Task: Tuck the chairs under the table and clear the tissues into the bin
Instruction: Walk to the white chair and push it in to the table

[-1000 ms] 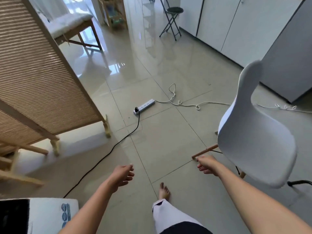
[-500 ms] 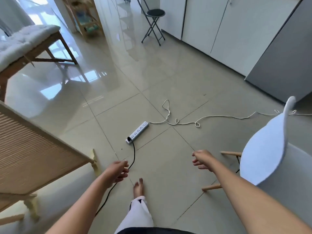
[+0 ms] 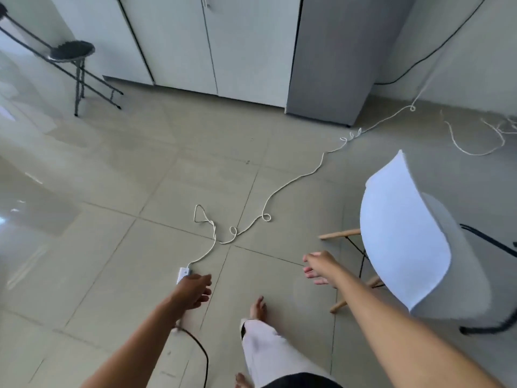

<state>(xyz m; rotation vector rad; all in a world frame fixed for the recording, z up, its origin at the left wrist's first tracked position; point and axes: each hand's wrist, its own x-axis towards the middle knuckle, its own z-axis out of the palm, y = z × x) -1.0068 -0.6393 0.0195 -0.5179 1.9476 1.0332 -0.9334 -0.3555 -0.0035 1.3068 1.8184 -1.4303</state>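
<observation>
A white shell chair [image 3: 402, 233] with wooden legs stands on the tiled floor at the right, its back edge turned toward me. My right hand [image 3: 319, 266] hovers just left of the chair's legs, fingers spread, touching nothing. Lower left of centre, my left hand [image 3: 194, 289] hangs above the floor with its fingers loosely apart, holding nothing. No table, tissue or bin is in view.
A white power strip [image 3: 183, 274] lies partly under my left hand, its white cord [image 3: 279, 191] snaking across the floor toward a grey cabinet [image 3: 335, 65]. A black cable [image 3: 201, 351] runs beneath my left arm. A black folding stool [image 3: 72, 51] stands far left by white cupboards [image 3: 218, 43].
My view has swung right: the woven screen and cushioned bench have left the frame, and the cupboards now fill the top. The chair's back shows more fully. Both hands stay empty.
</observation>
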